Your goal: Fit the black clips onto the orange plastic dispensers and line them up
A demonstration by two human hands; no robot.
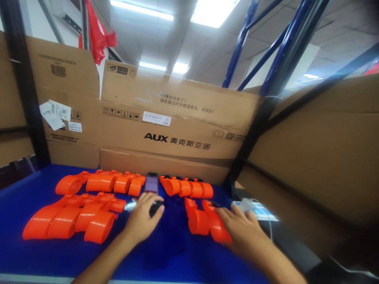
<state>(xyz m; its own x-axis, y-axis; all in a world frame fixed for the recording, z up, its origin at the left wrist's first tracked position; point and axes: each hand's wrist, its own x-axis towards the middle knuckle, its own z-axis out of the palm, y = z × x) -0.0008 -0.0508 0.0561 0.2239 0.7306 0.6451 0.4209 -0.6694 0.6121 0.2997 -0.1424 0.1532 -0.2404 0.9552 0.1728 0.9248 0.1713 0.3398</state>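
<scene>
My left hand (142, 219) rests on the blue table (17, 205), its fingers curled over a small dark tool with a silvery tip (130, 206). My right hand (241, 228) lies flat on an orange plastic part (217, 228), with a second orange part (195, 219) just to its left. A row of orange parts (186, 187) lies behind these. A phone (151, 184) with a lit screen stands just beyond my left hand.
Two rows of orange plastic parts (74, 221) fill the table's left side, with a farther row of orange parts (100, 182). Large cardboard boxes (177, 118) wall the back and right. A white charger with cable (247, 205) lies at the table's right edge.
</scene>
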